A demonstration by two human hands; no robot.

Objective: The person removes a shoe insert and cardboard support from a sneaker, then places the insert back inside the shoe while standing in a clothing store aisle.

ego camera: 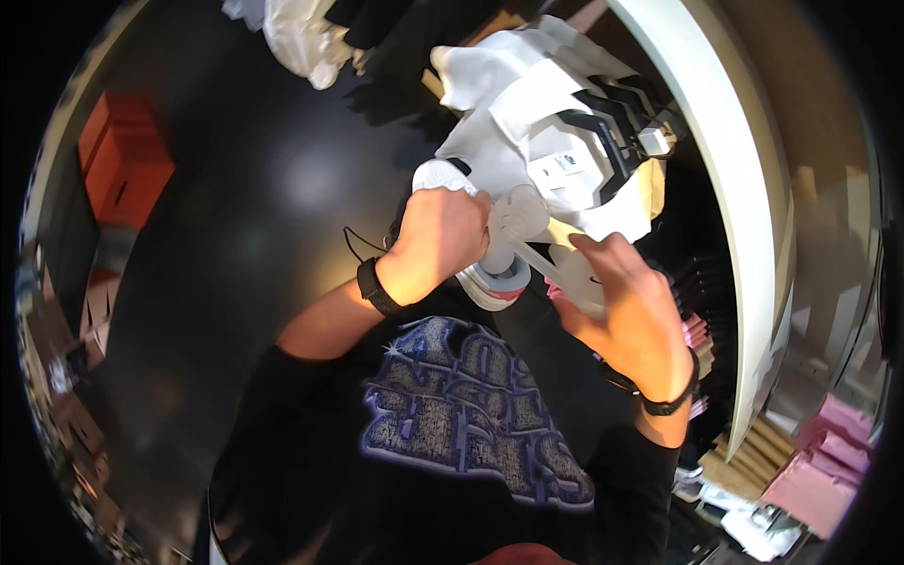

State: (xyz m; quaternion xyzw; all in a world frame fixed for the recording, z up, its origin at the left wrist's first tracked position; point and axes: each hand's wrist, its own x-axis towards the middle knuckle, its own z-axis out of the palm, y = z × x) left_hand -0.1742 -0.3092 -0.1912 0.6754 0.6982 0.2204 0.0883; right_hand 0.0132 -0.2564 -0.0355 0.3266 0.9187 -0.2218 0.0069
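Note:
A white shoe (493, 288) with a pink and pale blue heel is held upright in front of my body. My left hand (443, 233) is closed around its upper part; the fingers' far side is hidden. A translucent white plastic shoe insert (537, 258) runs from the shoe's opening toward the right. My right hand (625, 304) is at the insert's other end, thumb and fingers around it; how firmly they grip is hard to see. Beyond my hands hang white garments (487, 127) with white tags on black hangers (604, 134).
Orange shoe boxes (127, 162) stand at the left above the dark floor (233, 233). A long white curved-looking shelf edge (748, 212) runs down the right. Folded pink clothes (819, 473) lie at the lower right. A white cloth (304, 42) hangs at the top.

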